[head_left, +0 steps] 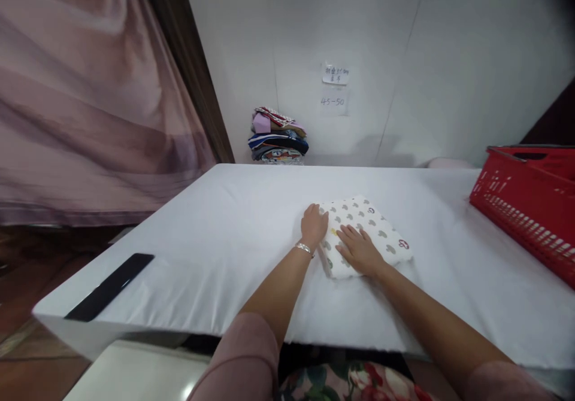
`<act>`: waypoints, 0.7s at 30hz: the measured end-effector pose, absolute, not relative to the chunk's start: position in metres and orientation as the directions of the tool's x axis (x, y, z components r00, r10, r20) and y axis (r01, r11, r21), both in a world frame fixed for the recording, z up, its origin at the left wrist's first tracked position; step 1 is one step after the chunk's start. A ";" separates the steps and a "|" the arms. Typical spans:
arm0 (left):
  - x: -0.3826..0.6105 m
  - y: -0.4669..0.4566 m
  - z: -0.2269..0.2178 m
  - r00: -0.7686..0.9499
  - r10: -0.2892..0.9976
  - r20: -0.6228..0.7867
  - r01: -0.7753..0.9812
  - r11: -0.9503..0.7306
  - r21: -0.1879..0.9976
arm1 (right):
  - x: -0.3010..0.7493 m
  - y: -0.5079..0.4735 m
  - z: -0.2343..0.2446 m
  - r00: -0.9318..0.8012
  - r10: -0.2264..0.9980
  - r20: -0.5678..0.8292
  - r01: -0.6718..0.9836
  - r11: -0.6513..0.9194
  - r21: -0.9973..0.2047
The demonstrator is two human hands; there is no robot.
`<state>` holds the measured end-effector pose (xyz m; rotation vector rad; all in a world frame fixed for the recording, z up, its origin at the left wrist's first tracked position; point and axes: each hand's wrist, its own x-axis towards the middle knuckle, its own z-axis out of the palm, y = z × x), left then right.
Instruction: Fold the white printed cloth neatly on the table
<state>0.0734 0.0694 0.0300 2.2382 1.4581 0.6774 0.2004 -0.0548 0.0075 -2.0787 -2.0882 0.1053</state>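
Observation:
A folded white cloth (381, 224) lies on the white-covered table (251, 221), printed with grey mushroom-like shapes and a few red, purple and yellow ones. My left hand (314, 224), with a silver bracelet at the wrist, is closed at the cloth's left edge; its fingertips are partly hidden. On top of the cloth my right hand (359, 249) rests flat, with its fingers stretched out and apart.
A stack of folded fabrics (278, 140) stands at the back by the wall. At the right is a red plastic basket (530, 203). A flat black object (112, 287) lies near the table's left front corner. Pink drapery (90, 102) hangs on the left.

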 end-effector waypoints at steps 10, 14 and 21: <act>0.082 0.078 -0.002 0.409 0.900 0.150 0.783 -0.431 0.449 | 0.241 -0.018 0.032 0.106 0.990 0.093 0.972 -0.083 -0.221; 0.082 0.078 0.000 0.408 0.902 0.139 0.783 -0.424 0.455 | 0.282 0.011 0.023 0.226 0.968 0.106 0.965 -0.208 -0.158; 0.081 0.077 0.000 0.404 0.904 0.137 0.780 -0.419 0.465 | 0.295 0.017 0.002 0.222 0.968 0.116 0.967 -0.202 -0.158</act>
